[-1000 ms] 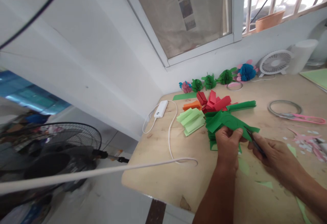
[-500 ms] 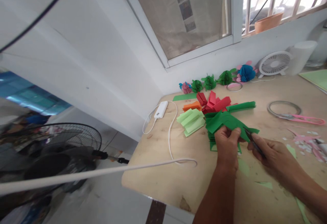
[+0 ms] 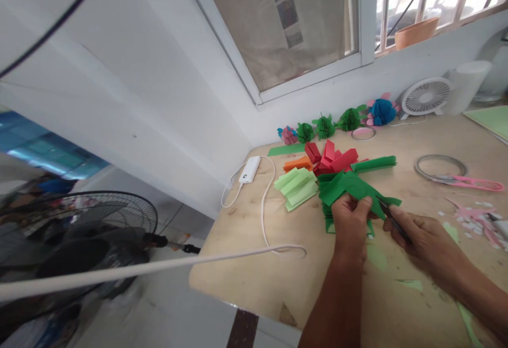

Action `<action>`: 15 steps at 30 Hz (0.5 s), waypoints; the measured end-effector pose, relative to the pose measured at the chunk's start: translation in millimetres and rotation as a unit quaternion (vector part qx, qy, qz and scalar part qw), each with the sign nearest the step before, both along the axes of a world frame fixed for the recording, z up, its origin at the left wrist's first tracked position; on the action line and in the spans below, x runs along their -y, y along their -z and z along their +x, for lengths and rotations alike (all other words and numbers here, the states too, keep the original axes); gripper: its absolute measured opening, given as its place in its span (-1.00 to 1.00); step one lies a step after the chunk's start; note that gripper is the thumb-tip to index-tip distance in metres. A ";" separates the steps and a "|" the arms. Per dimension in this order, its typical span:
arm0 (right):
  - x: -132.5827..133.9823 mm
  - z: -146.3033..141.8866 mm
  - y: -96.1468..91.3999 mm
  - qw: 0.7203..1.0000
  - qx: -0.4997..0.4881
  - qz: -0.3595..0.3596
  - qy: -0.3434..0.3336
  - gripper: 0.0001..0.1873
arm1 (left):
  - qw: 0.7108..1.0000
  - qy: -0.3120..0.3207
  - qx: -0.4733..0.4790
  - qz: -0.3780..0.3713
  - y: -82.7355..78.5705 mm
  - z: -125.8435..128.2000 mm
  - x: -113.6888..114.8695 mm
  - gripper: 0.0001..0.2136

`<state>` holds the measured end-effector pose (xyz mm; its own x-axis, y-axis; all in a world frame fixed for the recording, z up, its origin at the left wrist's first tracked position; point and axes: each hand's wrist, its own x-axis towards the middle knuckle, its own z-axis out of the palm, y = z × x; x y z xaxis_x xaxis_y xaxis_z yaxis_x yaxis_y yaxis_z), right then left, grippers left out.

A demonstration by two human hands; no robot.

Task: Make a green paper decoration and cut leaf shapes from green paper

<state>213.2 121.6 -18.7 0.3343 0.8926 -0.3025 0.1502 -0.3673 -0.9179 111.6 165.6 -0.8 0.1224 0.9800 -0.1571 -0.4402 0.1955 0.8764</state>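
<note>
My left hand (image 3: 350,223) is closed on a pleated dark green paper (image 3: 349,186), held just above the wooden table (image 3: 254,263). My right hand (image 3: 416,234) grips a pair of dark scissors (image 3: 389,215) whose blades meet the right edge of that green paper. Beyond my hands lie folded red paper (image 3: 331,160), an orange strip (image 3: 297,164) and a light green pleated stack (image 3: 297,186).
A white power bank (image 3: 250,169) with its cable (image 3: 264,215) lies at the table's left. Paper flowers (image 3: 325,127), a small white fan (image 3: 426,96) and tape rings (image 3: 438,167) sit farther back. Pink scissors (image 3: 478,183) and paper scraps lie right. A floor fan (image 3: 79,231) stands below left.
Both hands have edged slightly up and left with the green paper and scissors. Nothing else has shifted.
</note>
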 end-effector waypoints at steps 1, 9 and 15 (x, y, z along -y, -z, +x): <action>-0.1 0.1 0.4 1.000 -0.001 -0.002 0.001 -0.32 | 1.000 0.002 -0.001 0.001 0.1 -0.1 -0.3 -0.90; -3.1 0.8 1.7 1.000 -0.006 -0.007 0.004 -0.30 | 1.000 0.012 -0.013 0.003 0.9 0.1 -1.1 -0.91; -0.9 2.4 2.7 1.000 -0.006 -0.003 0.005 -0.30 | 1.000 0.014 -0.019 0.004 0.8 -0.3 -1.2 -0.91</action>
